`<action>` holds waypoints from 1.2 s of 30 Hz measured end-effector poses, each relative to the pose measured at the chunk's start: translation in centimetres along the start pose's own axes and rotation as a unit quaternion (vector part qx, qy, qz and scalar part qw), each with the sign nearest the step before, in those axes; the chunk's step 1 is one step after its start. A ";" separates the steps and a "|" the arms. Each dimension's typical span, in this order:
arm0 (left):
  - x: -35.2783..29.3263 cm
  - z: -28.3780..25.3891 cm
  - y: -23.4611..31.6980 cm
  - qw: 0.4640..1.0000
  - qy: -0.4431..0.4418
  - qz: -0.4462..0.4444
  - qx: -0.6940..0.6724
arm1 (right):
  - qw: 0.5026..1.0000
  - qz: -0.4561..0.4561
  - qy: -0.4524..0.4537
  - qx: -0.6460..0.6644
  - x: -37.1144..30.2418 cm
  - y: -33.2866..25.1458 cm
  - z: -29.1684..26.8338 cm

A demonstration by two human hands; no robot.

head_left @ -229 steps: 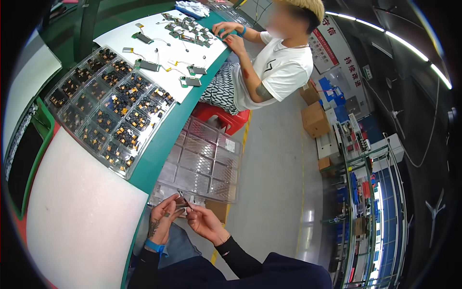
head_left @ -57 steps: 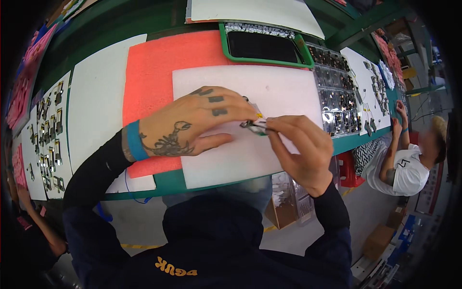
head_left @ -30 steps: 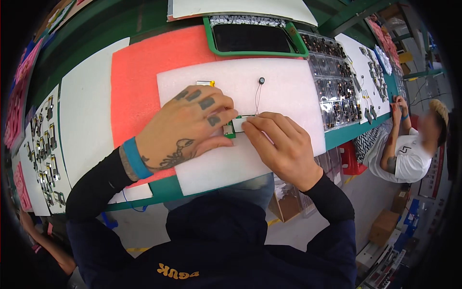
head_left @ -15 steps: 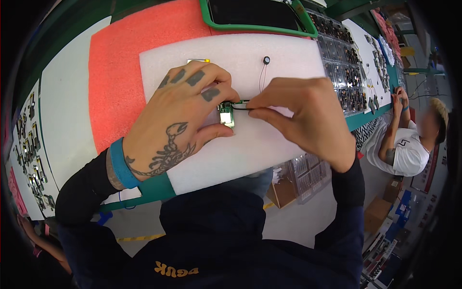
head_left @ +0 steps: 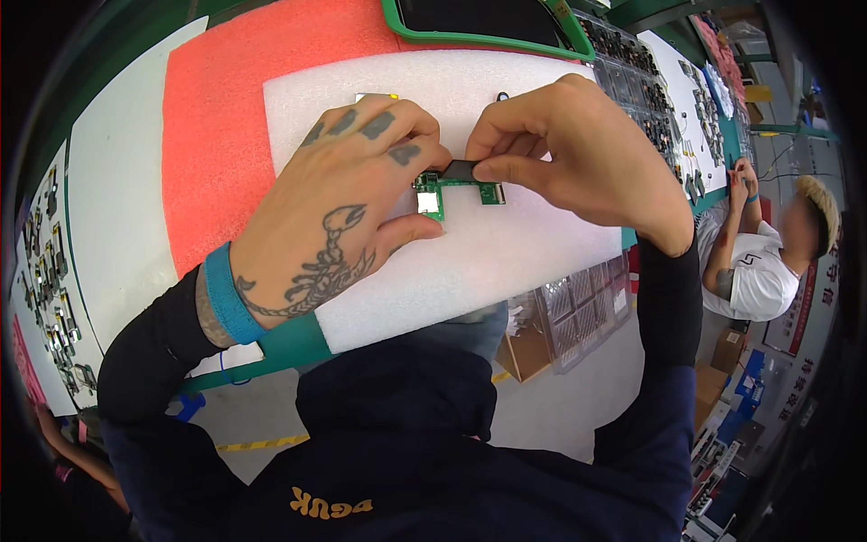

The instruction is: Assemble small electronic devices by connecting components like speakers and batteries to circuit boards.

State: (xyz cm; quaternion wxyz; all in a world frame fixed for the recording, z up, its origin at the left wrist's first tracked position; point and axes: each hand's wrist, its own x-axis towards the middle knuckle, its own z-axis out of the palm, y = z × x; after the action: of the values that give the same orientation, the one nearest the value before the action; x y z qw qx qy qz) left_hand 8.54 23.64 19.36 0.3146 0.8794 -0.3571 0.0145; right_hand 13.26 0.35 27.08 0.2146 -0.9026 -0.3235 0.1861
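A small green circuit board (head_left: 440, 190) lies just above the white foam pad (head_left: 506, 253) in front of me. My left hand (head_left: 339, 212), tattooed and with a blue wristband, grips the board's left end between thumb and fingers. My right hand (head_left: 578, 154) pinches a small black flat part (head_left: 462, 169) against the board's top edge. A thin wire with a small round end (head_left: 502, 95) peeks out behind my right hand.
An orange mat (head_left: 226, 117) lies under the foam. A green-rimmed tray (head_left: 479, 36) sits at the far edge. Clear trays of small parts (head_left: 632, 81) run to the right, more parts (head_left: 50, 298) to the left. A seated person in white (head_left: 768, 253) works at right.
I turned from the floor trays back to the bench. Both hands came together over the foam pad, and the board with the black part is now closer and held between them.
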 end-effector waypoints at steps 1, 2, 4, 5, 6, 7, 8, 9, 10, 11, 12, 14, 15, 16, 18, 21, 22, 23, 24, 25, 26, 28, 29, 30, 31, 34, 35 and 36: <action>0.0 0.0 0.0 1.000 0.003 0.001 -0.001 | 1.000 0.000 -0.011 0.000 0.1 0.0 -0.2; 0.0 -0.1 0.0 1.000 0.006 0.002 -0.003 | 1.000 -0.001 -0.022 0.001 0.2 0.0 -0.4; -0.1 -0.2 0.1 1.000 0.011 0.001 -0.003 | 0.999 -0.004 -0.035 0.000 0.2 0.0 -0.6; -0.3 -0.2 0.2 1.000 0.008 0.000 -0.003 | 0.998 0.014 -0.014 0.053 -0.1 0.4 -0.6; -0.2 -0.1 0.2 1.000 0.006 0.002 -0.005 | 0.994 0.034 0.007 0.104 -0.5 1.1 -0.7; -0.1 -0.1 0.1 1.000 0.004 0.004 -0.007 | 0.986 0.055 0.029 0.155 -0.8 1.8 -0.7; 0.0 0.0 0.0 1.000 0.002 0.005 -0.009 | 0.975 0.075 0.050 0.205 -0.9 2.2 -0.7; 0.0 0.1 0.0 1.000 0.004 0.006 -0.010 | 0.979 0.059 0.104 0.163 -1.3 2.1 -0.2; 0.0 0.1 -0.1 1.000 0.008 0.014 -0.006 | 0.979 0.042 0.158 0.121 -2.1 1.6 0.4; 0.1 0.2 -0.2 1.000 0.013 0.023 -0.001 | 0.980 -0.003 0.190 0.053 -3.1 1.2 0.9; -0.1 0.3 -0.5 1.000 0.017 0.026 0.004 | 0.977 -0.022 0.209 0.021 -3.7 0.4 2.0; -0.3 0.6 -1.0 0.999 0.022 0.025 0.011 | 0.961 -0.059 0.262 -0.068 -4.6 -1.0 4.9; -0.5 0.6 -1.1 0.999 0.024 0.022 0.011 | 0.944 -0.078 0.295 -0.126 -4.7 -1.2 6.4; -0.6 0.4 -1.0 0.999 0.028 0.026 0.006 | 0.944 -0.076 0.294 -0.130 -4.9 -1.2 7.3; -0.3 0.5 -1.0 0.999 0.032 0.036 -0.004 | 0.898 -0.159 0.355 -0.207 -5.0 -0.9 8.9; -0.5 0.6 -0.9 0.998 0.041 0.036 -0.007 | 0.892 -0.155 0.370 -0.209 -4.7 -1.2 10.1; -0.5 0.6 -0.9 0.998 0.046 0.037 -0.008 | 0.889 -0.153 0.377 -0.210 -4.6 -1.2 10.4; -0.6 0.7 -0.9 0.998 0.051 0.037 -0.010 | 0.886 -0.152 0.385 -0.211 -4.5 -1.1 10.5; -0.5 0.7 -0.9 0.998 0.050 0.037 -0.011 | 0.886 -0.151 0.384 -0.211 -4.5 -0.9 10.6; -0.5 0.8 -1.0 0.998 0.050 0.037 -0.012 | 0.885 -0.155 0.383 -0.214 -4.4 -0.8 10.6; -0.5 0.8 -1.0 0.998 0.049 0.037 -0.013 | 0.884 -0.160 0.381 -0.217 -4.4 -0.6 10.7; -0.5 0.8 -1.1 0.998 0.049 0.038 -0.014 | 0.882 -0.169 0.378 -0.224 -4.2 -0.4 10.7; -0.5 0.8 -1.2 0.998 0.049 0.037 -0.014 | 0.883 -0.170 0.377 -0.223 -4.2 -0.4 10.6; -0.5 0.8 -1.2 0.998 0.049 0.036 -0.013 | 0.885 -0.169 0.374 -0.222 -4.2 -0.3 10.6; -0.5 0.8 -1.1 0.998 0.049 0.036 -0.012 | 0.887 -0.167 0.370 -0.221 -4.2 -0.3 10.4; -0.5 0.8 -1.1 0.998 0.049 0.035 -0.009 | 0.890 -0.165 0.363 -0.219 -4.0 -0.4 10.2; -0.5 0.8 -1.0 0.998 0.049 0.034 -0.011 | 0.892 -0.164 0.360 -0.219 -4.0 -0.4 10.2; -0.5 0.7 -1.0 0.998 0.049 0.034 -0.013 | 0.893 -0.162 0.358 -0.218 -3.9 -0.5 10.2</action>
State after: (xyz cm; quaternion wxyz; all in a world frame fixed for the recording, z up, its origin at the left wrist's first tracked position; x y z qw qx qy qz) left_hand 8.65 24.09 18.10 0.3424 0.8608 -0.3710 0.0639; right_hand 5.33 0.80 19.59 0.1412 -0.8671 -0.3993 -0.2622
